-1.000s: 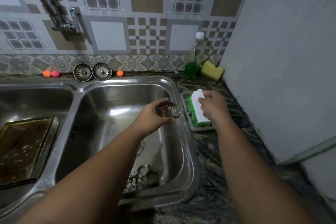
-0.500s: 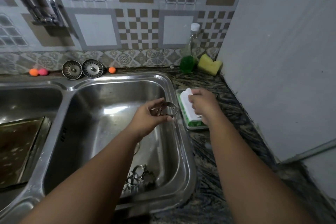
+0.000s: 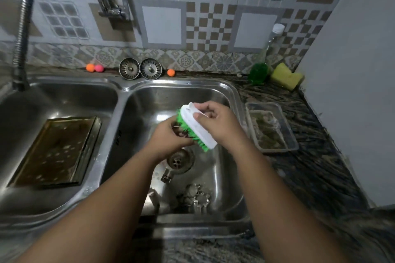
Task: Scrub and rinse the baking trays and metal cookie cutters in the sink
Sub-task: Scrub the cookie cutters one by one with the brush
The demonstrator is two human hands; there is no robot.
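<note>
Over the right basin (image 3: pixel 222 100) my right hand (image 3: pixel 215 124) grips a white scrub brush (image 3: pixel 197 128) with green bristles, pressed bristles-down against a metal cookie cutter (image 3: pixel 181 133). My left hand (image 3: pixel 168 139) holds that cutter; most of it is hidden by fingers and brush. Several more metal cookie cutters (image 3: pixel 192 196) lie at the near end of the basin floor, past the drain (image 3: pixel 179 159). A dark baking tray (image 3: pixel 55 151) sits in the left basin.
A clear plastic dish (image 3: pixel 288 132) stands on the counter right of the sink. A green soap bottle (image 3: pixel 259 72) and yellow sponge (image 3: pixel 286 76) sit at the back right. Two sink strainers (image 3: pixel 140 68) and small coloured balls (image 3: pixel 95 68) line the back ledge. A flexible tap hose (image 3: pixel 22 28) hangs at left.
My right hand lifted the brush out of the plastic dish and carried it left over the basin onto the cutter. My left hand lowered slightly with the cutter.
</note>
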